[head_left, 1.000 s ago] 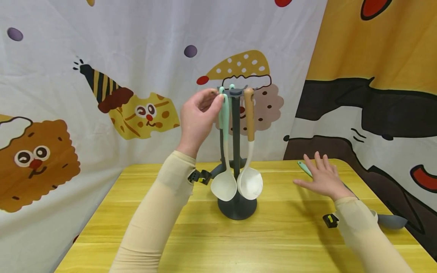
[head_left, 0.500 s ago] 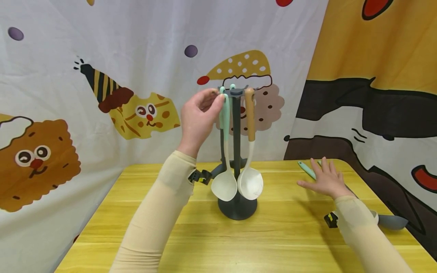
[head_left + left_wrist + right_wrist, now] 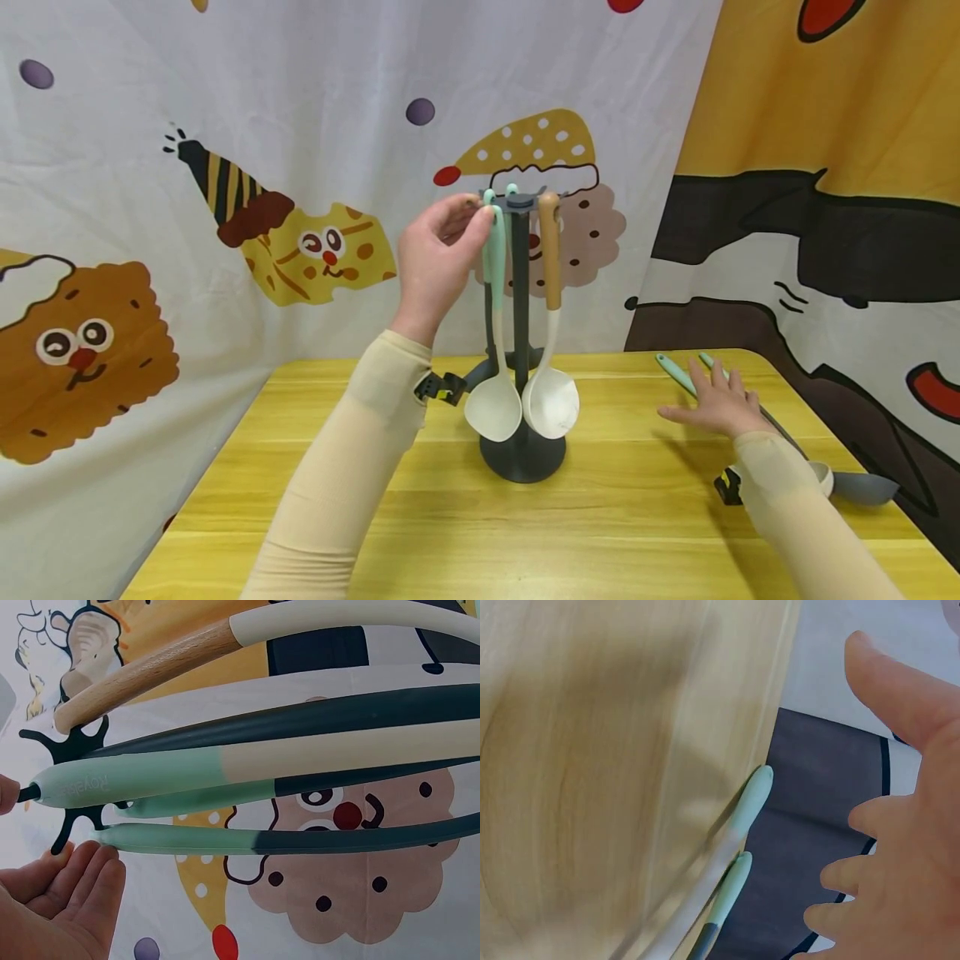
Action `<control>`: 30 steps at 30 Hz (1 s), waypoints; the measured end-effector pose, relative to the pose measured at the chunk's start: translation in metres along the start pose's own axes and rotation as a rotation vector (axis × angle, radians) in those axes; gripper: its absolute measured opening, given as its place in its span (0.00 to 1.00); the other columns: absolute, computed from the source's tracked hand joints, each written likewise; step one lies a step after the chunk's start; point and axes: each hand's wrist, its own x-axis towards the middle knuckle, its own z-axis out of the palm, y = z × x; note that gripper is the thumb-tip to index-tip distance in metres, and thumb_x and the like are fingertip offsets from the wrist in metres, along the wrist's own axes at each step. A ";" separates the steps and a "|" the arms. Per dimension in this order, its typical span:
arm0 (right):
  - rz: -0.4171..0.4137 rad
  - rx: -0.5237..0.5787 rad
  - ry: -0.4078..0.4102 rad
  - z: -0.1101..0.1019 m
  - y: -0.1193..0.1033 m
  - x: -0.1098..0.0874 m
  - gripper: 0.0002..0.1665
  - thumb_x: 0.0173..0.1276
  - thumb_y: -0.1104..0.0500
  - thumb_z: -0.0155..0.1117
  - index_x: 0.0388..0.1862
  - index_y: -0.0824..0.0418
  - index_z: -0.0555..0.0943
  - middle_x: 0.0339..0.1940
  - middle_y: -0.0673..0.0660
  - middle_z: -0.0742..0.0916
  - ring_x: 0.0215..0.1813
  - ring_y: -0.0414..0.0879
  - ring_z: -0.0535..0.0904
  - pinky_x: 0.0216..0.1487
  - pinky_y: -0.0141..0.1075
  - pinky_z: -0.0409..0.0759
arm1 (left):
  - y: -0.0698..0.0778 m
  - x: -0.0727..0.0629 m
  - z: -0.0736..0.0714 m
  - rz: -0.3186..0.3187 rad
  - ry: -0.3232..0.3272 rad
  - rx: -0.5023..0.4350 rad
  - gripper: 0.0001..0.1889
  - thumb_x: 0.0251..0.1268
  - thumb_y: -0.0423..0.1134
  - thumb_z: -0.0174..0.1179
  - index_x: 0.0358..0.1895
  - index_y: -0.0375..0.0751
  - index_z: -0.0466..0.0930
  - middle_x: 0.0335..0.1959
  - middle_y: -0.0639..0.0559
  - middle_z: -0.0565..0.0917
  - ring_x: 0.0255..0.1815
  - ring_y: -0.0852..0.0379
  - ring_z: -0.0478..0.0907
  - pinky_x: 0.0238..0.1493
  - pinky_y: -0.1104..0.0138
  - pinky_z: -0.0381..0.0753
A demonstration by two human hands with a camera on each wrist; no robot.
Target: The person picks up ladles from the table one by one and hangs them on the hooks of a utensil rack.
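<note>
My left hand [image 3: 438, 262] is at the top of a dark utensil rack [image 3: 522, 461], thumb and fingertips on its hooks as it holds it. Beside the thumb hangs a white ladle [image 3: 492, 408] with a mint handle. Dark utensils with mint handles [image 3: 184, 838] hang behind, their heads mostly hidden. Another white ladle [image 3: 552, 404], with a wooden handle, hangs on the right. Fingers spread, my right hand [image 3: 722, 411] hovers over two utensils lying on the table. Their mint handles [image 3: 754, 796] show; the arm partly hides a white head and a grey head [image 3: 866, 488].
The rack stands mid-table on a round base. A yellow wood table [image 3: 420, 533] runs back to a printed cloth [image 3: 330, 83]. The lying utensils are close to the table's right edge.
My right hand has shifted slightly right and lower, uncovering more of the two mint handles. The left hand has stayed at the rack's top.
</note>
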 end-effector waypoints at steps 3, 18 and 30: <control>0.014 -0.007 -0.011 0.000 0.000 -0.002 0.69 0.61 0.31 0.65 0.77 0.74 0.43 0.71 0.86 0.40 0.68 0.85 0.27 0.59 0.79 0.32 | 0.000 0.000 0.000 0.001 0.001 0.001 0.16 0.68 0.42 0.62 0.53 0.36 0.83 0.47 0.49 0.86 0.48 0.59 0.82 0.52 0.69 0.80; 0.090 -0.061 -0.038 0.002 0.011 0.002 0.61 0.66 0.39 0.65 0.76 0.77 0.44 0.69 0.86 0.54 0.65 0.87 0.48 0.61 0.76 0.47 | 0.001 0.000 0.001 -0.003 0.001 -0.003 0.16 0.69 0.42 0.62 0.53 0.36 0.82 0.47 0.49 0.85 0.47 0.58 0.82 0.52 0.69 0.80; 0.172 -0.108 -0.091 0.000 0.010 0.008 0.44 0.68 0.49 0.65 0.62 0.84 0.60 0.44 0.81 0.75 0.51 0.83 0.68 0.45 0.67 0.72 | 0.001 0.000 0.000 -0.003 0.003 -0.007 0.16 0.69 0.42 0.62 0.53 0.35 0.82 0.47 0.49 0.85 0.47 0.58 0.82 0.52 0.69 0.80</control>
